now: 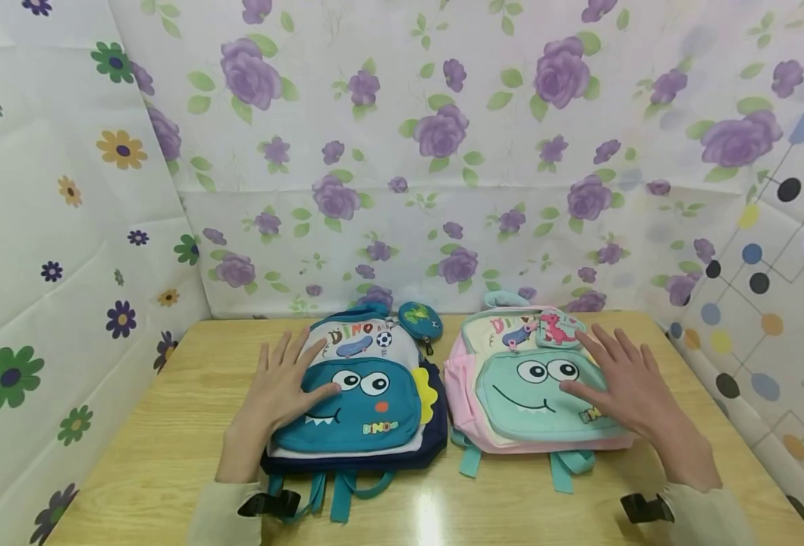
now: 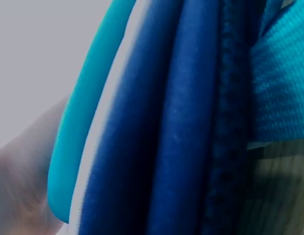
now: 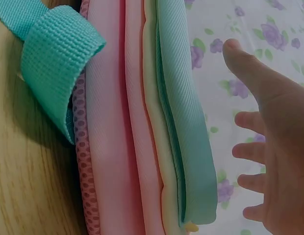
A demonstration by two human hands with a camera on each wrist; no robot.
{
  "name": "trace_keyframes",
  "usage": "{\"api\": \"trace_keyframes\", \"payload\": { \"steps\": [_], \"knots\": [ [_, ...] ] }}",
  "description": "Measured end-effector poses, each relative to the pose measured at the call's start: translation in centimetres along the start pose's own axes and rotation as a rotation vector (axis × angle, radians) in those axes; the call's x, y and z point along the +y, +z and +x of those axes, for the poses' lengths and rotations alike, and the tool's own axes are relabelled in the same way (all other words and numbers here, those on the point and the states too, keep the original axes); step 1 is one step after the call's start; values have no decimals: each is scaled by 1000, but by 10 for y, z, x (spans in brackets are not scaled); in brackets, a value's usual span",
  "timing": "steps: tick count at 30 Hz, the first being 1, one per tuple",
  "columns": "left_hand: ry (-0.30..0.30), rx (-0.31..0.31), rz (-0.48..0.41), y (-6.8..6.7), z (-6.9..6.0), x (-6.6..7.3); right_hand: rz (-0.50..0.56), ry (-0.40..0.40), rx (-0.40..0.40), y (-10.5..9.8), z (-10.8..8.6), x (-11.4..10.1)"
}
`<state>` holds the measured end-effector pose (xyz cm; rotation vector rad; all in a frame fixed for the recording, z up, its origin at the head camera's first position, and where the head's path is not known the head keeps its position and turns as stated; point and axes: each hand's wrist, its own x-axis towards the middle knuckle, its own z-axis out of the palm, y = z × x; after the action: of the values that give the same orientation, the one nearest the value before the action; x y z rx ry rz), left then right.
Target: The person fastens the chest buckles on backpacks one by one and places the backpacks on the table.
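Note:
A blue dinosaur backpack (image 1: 347,402) lies on the left, front face up, with a round pouch (image 1: 420,320) at its top right. Beside it lies a pink and mint backpack (image 1: 545,394) with a pink dinosaur tag (image 1: 560,329). My left hand (image 1: 279,390), fingers spread, is over the blue backpack's left side; whether it touches is unclear. Over the right side of the pink backpack is my right hand (image 1: 637,390), also spread. In the right wrist view that hand (image 3: 274,132) is apart from the bag's layered edge (image 3: 142,122). The left wrist view shows navy and teal fabric (image 2: 181,117) close up.
Both bags rest on a wooden table (image 1: 163,432). Teal straps (image 1: 340,493) hang toward the table's front, and mint straps (image 1: 562,470) stick out below the pink bag. Floral cloth (image 1: 388,167) covers the back, with patterned cloths at both sides.

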<state>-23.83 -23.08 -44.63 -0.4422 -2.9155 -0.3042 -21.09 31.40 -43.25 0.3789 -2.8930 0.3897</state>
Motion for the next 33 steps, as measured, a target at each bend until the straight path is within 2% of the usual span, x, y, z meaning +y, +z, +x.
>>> {"api": "trace_keyframes", "payload": {
  "steps": [5,11,14,18,23,27,33],
  "knots": [
    [2,-7,-34,-2,0,1,6,-16,33,-1,1,-2],
    [18,38,-139,-6,1,0,35,-131,202,0,7,-11],
    [20,56,-219,-6,0,-4,49,-170,251,1,12,-17],
    [2,84,-310,-4,-3,-13,81,-153,222,3,19,-27],
    [-11,115,-376,-7,-6,-22,111,-158,169,3,27,-42],
    [-15,110,-405,-9,-7,-27,134,-186,163,1,32,-52],
    [-47,103,-388,-9,-9,-36,155,-213,134,5,42,-62]
  ]
}}
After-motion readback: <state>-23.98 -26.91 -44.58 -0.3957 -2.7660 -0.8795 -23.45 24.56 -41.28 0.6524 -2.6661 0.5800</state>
